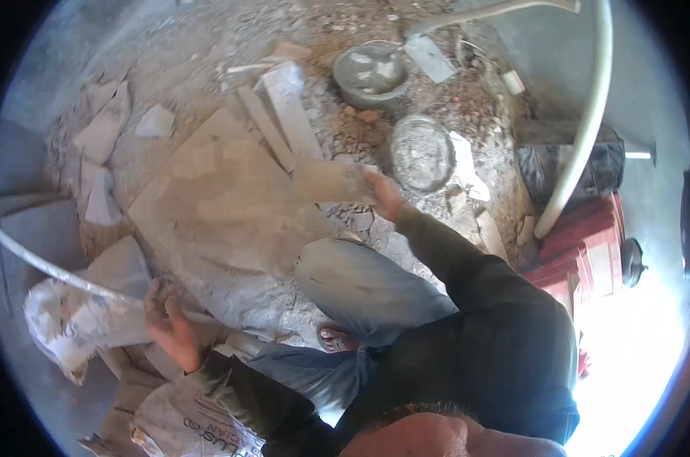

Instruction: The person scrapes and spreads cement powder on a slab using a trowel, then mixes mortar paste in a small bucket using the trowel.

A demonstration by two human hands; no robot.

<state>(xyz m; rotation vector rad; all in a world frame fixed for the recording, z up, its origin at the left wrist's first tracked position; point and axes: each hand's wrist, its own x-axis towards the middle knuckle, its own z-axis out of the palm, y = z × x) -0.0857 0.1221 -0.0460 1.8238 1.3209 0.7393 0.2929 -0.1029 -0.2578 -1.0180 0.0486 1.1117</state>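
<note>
My right hand (385,196) grips the right end of a flat tan tile strip (331,181), which lies level above the corner of a large dusty tile slab (223,194). My left hand (173,324) is raised at the lower left, near a white sack (94,316) and the end of a pale pipe (63,276). Its fingers are bent and slightly apart, with nothing visible between them. The slab lies on the rubble floor in front of my knees, its middle smeared with dust.
Two round basins (372,74) (421,154) stand beyond my right hand. Broken tile pieces (155,122) lie at the left. Red boxes (581,255), a black roll (570,169) and a curved pipe (589,122) are at the right. A printed sack (196,423) lies near.
</note>
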